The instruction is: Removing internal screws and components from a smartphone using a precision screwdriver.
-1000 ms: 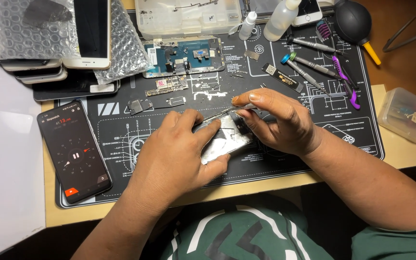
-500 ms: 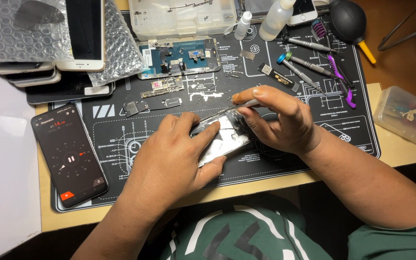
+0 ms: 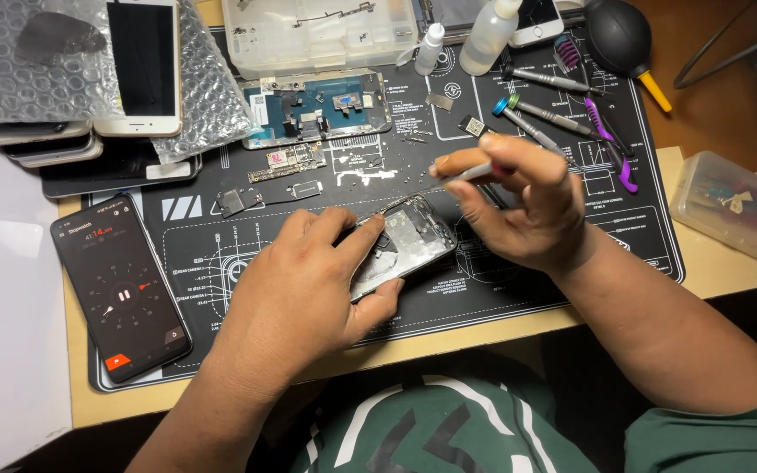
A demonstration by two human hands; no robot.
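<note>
1. The opened phone body (image 3: 405,245) lies tilted on the black repair mat (image 3: 571,271), just below the mat's middle, its bare metal insides facing up.
2. The left hand (image 3: 308,298) is clamped on it from seven o'clock, thumb under the lower edge and fingers over the left end.
3. The right hand (image 3: 519,210) sits at three o'clock of the phone body, fingers pinched together on a thin silver tool (image 3: 462,175); its tip reaches the phone's upper edge, though I cannot tell if it touches.
4. At twelve o'clock lies a stripped phone frame with a blue board (image 3: 317,109), with small loose parts (image 3: 295,162) between it and the hands.
5. At two o'clock, screwdrivers (image 3: 545,109) and a purple tool (image 3: 611,144) lie near a black air blower (image 3: 619,35).
6. At nine o'clock a dark phone with a lit timer screen (image 3: 120,285) rests on the mat's edge.
7. At ten o'clock, phones lie stacked on bubble wrap (image 3: 10,79).
8. At three o'clock, off the mat, stands a small clear box (image 3: 733,206).
</note>
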